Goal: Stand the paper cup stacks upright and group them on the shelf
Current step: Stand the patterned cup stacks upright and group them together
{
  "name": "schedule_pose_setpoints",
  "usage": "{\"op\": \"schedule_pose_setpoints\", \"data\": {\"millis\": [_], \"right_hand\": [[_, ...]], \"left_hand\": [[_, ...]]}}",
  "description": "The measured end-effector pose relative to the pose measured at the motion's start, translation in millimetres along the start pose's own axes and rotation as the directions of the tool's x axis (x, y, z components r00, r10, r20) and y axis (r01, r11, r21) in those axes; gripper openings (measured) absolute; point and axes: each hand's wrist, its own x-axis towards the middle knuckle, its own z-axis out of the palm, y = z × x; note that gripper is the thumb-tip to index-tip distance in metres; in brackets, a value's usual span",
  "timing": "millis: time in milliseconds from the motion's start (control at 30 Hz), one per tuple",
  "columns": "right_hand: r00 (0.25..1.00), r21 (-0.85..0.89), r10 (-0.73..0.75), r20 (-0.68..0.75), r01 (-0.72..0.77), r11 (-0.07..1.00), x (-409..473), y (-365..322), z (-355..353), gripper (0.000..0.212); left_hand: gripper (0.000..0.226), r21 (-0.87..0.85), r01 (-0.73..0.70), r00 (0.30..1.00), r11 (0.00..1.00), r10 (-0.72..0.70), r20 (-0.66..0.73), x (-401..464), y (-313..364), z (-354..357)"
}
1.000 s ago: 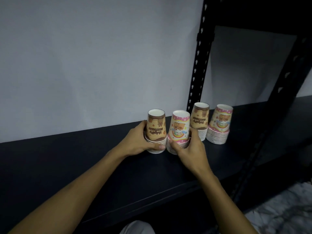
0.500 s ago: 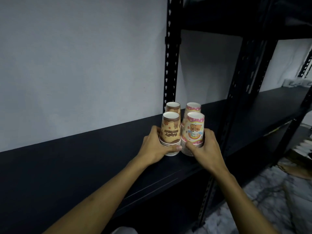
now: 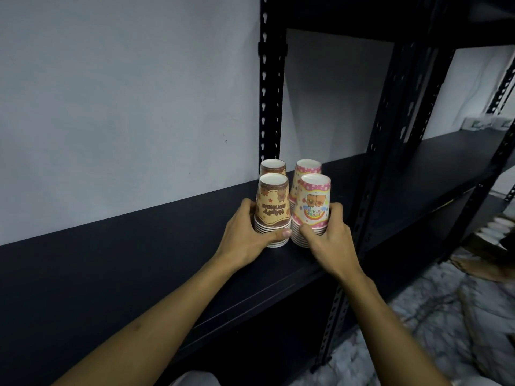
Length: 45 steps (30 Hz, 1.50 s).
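Fingers (image 3: pixel 285 233) wrap ribbed rims | brown stack (image 3: pixel 272 210), pink stack (image 3: pixel 313 210) | tapered paper

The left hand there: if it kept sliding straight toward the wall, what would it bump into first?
Probably the rear brown cup stack, standing right behind the front brown cup stack that the left hand holds; depth is hard to judge.

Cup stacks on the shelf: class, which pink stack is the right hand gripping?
The front pink stack, nearest the camera. The right hand wraps its lower rims, while the rear pink stack stands untouched behind it, closer to the wall.
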Motion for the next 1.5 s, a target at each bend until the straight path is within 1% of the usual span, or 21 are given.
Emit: {"op": "schedule_pose_setpoints", "data": {"millis": [333, 500, 633, 800, 900, 1000, 1167, 1267, 1433, 1500], "right_hand": [[1.000, 0.000, 0.007, -0.027, -0.007, 1.000, 1.1, 3.4, 2.5, 0.062], [0.999, 0.006, -0.004, -0.040, 0.004, 1.000, 1.5, 5.6, 3.2, 0.048], [0.999, 0.010, -0.024, -0.047, 0.025, 1.000, 0.6, 7.2, 4.2, 0.048], [0.998, 0.018, -0.050, -0.041, 0.050, 0.999, -2.0, 3.8, -0.3, 0.051], [0.998, 0.002, -0.053, -0.018, 0.053, 0.999, -3.1, 1.2, -4.5, 0.052], [0.999, -0.023, -0.033, 0.024, 0.034, 0.999, -1.5, -1.0, -7.8, 0.055], [0.996, -0.024, 0.018, 0.088, -0.016, 1.000, -0.7, -7.1, -14.2, 0.058], [0.993, -0.014, 0.057, 0.107, -0.056, 0.998, -1.9, -11.6, -16.5, 0.060], [0.985, -0.047, 0.124, 0.120, -0.119, 0.992, -3.1, -11.8, -18.5, 0.045], [0.984, -0.038, 0.126, 0.123, -0.123, 0.992, -4.6, -11.8, -20.3, 0.045]], "left_hand": [[0.075, -0.013, 0.007, 1.000, 1.000, -0.007, 0.019, 2.4, -1.5, 3.1], [0.076, -0.029, 0.006, 1.000, 1.000, -0.005, 0.012, 2.0, -1.6, 5.8], [0.078, -0.034, 0.008, 1.000, 0.999, -0.007, 0.010, 0.4, -1.6, 7.4], [0.087, -0.009, -0.006, 1.000, 1.000, 0.006, 0.009, -3.1, -2.4, 7.6], [0.102, 0.041, -0.007, 0.999, 0.999, 0.006, 0.033, -4.6, -5.7, 7.8], [0.109, 0.083, -0.002, 1.000, 0.997, -0.001, 0.029, -6.6, -6.5, 7.2], [0.098, 0.131, 0.009, 1.000, 0.991, -0.013, 0.027, -10.3, -3.8, 5.9], [0.095, 0.149, 0.019, 0.999, 0.989, -0.023, 0.026, -12.7, -0.3, 5.2], [0.098, 0.181, 0.027, 0.999, 0.983, -0.032, 0.026, -14.6, 2.5, 3.8], [0.098, 0.203, 0.034, 0.999, 0.979, -0.041, 0.027, -15.2, 3.0, 4.3]]}}
